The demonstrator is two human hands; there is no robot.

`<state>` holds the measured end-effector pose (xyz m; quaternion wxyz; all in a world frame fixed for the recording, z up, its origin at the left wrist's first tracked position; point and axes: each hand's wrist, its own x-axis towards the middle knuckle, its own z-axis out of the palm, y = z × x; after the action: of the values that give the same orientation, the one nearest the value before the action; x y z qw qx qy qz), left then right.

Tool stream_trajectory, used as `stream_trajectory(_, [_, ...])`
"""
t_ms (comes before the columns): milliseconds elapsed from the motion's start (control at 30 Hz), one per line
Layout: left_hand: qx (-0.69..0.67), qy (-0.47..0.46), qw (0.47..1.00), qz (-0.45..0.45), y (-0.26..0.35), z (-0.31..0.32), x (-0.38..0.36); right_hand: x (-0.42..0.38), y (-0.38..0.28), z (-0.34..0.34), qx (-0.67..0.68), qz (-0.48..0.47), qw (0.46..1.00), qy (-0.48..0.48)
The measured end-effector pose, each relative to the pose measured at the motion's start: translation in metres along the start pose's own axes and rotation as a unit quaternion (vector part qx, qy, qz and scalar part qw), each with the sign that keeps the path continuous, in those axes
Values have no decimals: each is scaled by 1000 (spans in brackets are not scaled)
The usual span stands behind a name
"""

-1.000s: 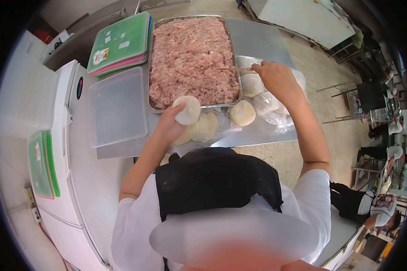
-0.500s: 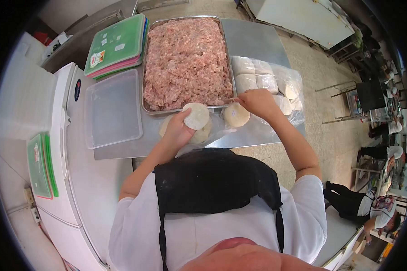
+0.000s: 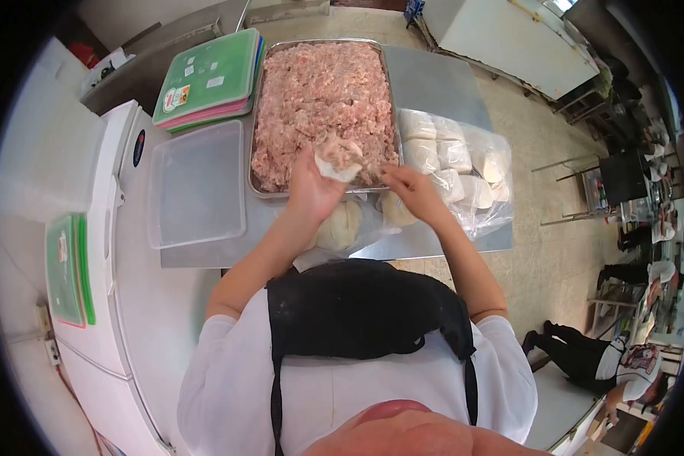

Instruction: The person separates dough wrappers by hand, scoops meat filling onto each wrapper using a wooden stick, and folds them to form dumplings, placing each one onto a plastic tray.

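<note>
My left hand [image 3: 311, 191] holds a round white dumpling wrapper [image 3: 333, 172], cupped and tilted, with a lump of minced meat [image 3: 340, 150] on it. Close beside it, my right hand [image 3: 410, 190] is closed on a thin tool whose kind I cannot make out; its tip is at the wrapper's right edge. Both hands are over the near edge of a metal tray [image 3: 255, 144] heaped with pink mince [image 3: 319, 91]. Below them lie a wrapper stack [image 3: 340, 228] on plastic and another stack [image 3: 394, 210], partly hidden by my right hand.
A clear plastic bag [image 3: 494, 222] with several wrapper stacks lies right of the tray on the metal table [image 3: 441, 76]. To the left are stacked green and pink lids [image 3: 213, 72] and a translucent lid [image 3: 197, 186]. A white freezer [image 3: 148, 304] stands left; another person [image 3: 623, 361] is far right.
The wrapper in my left hand was bare and flat; now it carries mince and is cupped. Both hands have moved closer together, and my right hand has shifted left.
</note>
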<state>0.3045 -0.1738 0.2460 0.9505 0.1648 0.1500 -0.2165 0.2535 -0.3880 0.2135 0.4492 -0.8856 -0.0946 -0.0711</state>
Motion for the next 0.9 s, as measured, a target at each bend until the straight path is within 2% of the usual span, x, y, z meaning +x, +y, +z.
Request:
stream_trajectory(33, [-12, 19, 1000, -4, 6, 10, 1, -2, -1, 4, -44, -54, 997, 17])
stream_trajectory(100, [-40, 42, 998, 0, 14, 5, 15, -4, -8, -11, -97, -19, 995, -26])
stream_trajectory(133, [-34, 27, 998, 33, 18, -8, 26, -4, -17, -22, -124, -1, 991, -46])
stream_trajectory(233, [26, -3, 992, 125, 23, -15, 43, -6, -89, -60, -323, 100, 935, -104])
stream_trajectory(300, [33, -13, 999, 31, 24, -17, 38, -17, -70, -43, -239, -2, 971, 15])
stream_trajectory(367, [76, -25, 997, -9, 13, 8, 18, -20, -54, -25, -241, -31, 970, 21])
stream_trajectory(433, [98, -25, 994, -39, 10, 12, 19, -22, -58, -39, -273, -5, 962, 0])
stream_trajectory(533, [97, -7, 993, -67, 6, 11, 35, -42, -93, -65, -389, 19, 921, 26])
stream_trajectory(567, [102, -12, 992, -78, 2, 12, 40, -50, -102, -64, -377, -2, 924, 65])
stream_trajectory(667, [148, -77, 978, -125, -10, 18, 40, -67, -83, -56, -336, 7, 938, 91])
stream_trajectory(767, [162, -107, 964, -182, -34, 42, 26, -87, -118, -88, -353, 99, 928, 63])
stream_trajectory(867, [144, -92, 951, -258, -50, 43, 36, -106, -108, -70, -319, 63, 933, 154])
stream_trajectory(900, [147, -84, 946, -278, -55, 45, 37, -112, -104, -66, -339, 95, 927, 127])
